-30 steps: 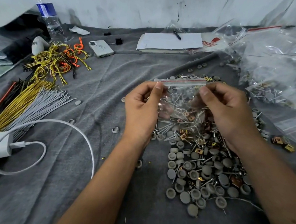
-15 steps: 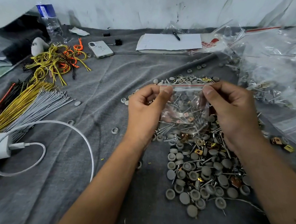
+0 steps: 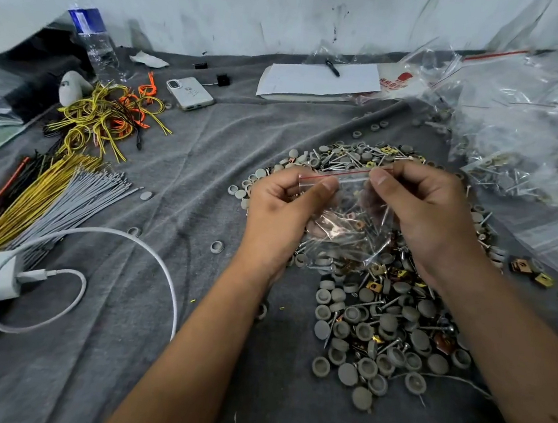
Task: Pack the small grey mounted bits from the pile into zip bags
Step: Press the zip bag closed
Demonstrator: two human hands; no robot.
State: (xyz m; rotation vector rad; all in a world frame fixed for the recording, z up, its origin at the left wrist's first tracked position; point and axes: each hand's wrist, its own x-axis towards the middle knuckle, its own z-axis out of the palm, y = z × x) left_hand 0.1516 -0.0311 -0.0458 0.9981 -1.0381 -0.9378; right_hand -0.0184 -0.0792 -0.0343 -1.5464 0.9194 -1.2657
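A small clear zip bag [image 3: 346, 228] with a red-lined zip strip hangs between my hands above the pile. It holds screws and small brass-coloured plates. My left hand [image 3: 279, 211] pinches the strip's left end between thumb and fingers. My right hand [image 3: 422, 209] pinches the strip near its right end. Under and around the bag spreads the pile of small grey mounted bits [image 3: 382, 329], mixed with screws and brass clips, on the grey cloth [image 3: 152, 353].
Filled clear bags [image 3: 533, 134] are heaped at the right. On the left lie bundles of yellow, grey and orange ties [image 3: 41, 200], a white charger with its cable [image 3: 84, 280], looped wires, a water bottle [image 3: 90, 29] and a phone [image 3: 189, 93]. A notepad [image 3: 319, 81] sits at the back.
Both hands have drifted slightly lower and to the left with the bag. The zip strip now tilts, its left end lower, and my fingers have closed in along it.
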